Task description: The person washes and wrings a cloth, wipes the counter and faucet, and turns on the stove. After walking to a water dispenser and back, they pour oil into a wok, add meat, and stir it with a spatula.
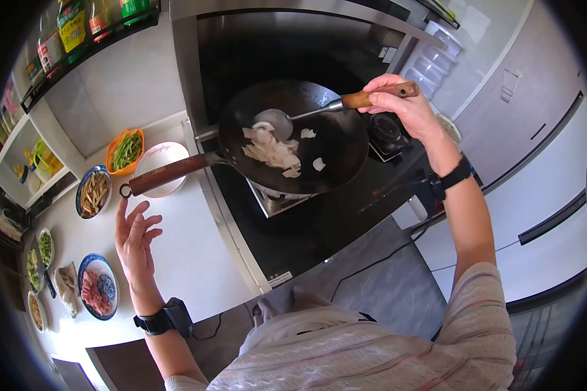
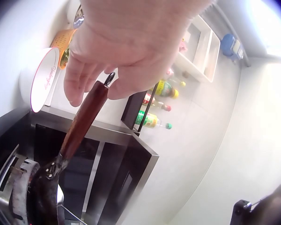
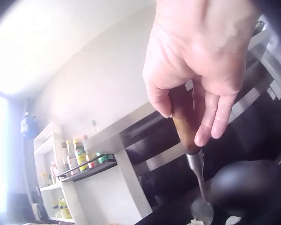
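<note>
A dark wok (image 1: 332, 146) sits on the stove with pale, thin slices (image 1: 270, 150) in it, most heaped left of the middle. My right hand (image 1: 398, 107) grips the wooden handle (image 3: 183, 119) of a metal ladle (image 1: 277, 122), whose bowl lies against the heap. The wok's brown wooden handle (image 1: 176, 173) points left over the counter. Just short of its ring end is my left hand (image 1: 137, 241), fingers loosely bent and parted, holding nothing. In the left wrist view, this hand (image 2: 126, 47) overlaps the handle's end.
Beneath the wok handle stands a white bowl (image 1: 166, 186). Beside it are an orange basket of green vegetables (image 1: 127, 151) and a bowl of brownish strips (image 1: 94, 192). A plate of raw meat (image 1: 98, 290), a cloth (image 1: 65, 290) and several small dishes sit on the left counter. Bottles (image 1: 72, 26) line the shelf above.
</note>
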A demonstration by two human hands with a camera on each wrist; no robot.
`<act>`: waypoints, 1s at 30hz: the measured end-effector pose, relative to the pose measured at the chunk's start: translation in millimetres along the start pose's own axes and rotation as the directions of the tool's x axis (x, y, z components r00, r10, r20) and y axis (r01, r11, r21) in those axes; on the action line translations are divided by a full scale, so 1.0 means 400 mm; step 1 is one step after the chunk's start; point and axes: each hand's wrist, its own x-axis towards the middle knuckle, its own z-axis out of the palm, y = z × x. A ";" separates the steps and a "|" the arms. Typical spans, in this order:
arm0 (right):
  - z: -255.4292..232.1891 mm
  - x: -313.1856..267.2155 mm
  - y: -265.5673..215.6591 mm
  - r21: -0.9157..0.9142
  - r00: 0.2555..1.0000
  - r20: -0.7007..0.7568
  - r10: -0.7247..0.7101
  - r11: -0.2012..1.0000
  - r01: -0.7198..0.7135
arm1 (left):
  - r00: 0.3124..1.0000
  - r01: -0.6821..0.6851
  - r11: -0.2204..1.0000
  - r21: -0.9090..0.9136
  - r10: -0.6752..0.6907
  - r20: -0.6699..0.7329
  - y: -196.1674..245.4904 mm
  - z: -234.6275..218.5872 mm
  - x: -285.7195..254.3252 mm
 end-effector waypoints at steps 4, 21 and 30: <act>0.008 -0.044 -0.134 -0.093 0.975 0.130 -0.178 0.977 0.191 | 1.000 -0.006 1.000 -0.002 0.006 -0.012 0.001 0.001 -0.004; -0.023 -0.024 -0.016 -0.075 0.993 -0.121 0.013 0.997 -0.022 | 0.993 0.117 0.992 0.038 -0.116 -0.033 -0.032 0.000 -0.138; 0.045 -0.025 -0.022 -0.201 0.968 0.197 -0.155 0.960 0.195 | 0.938 0.345 0.938 0.032 -0.345 -0.013 -0.096 -0.010 -0.272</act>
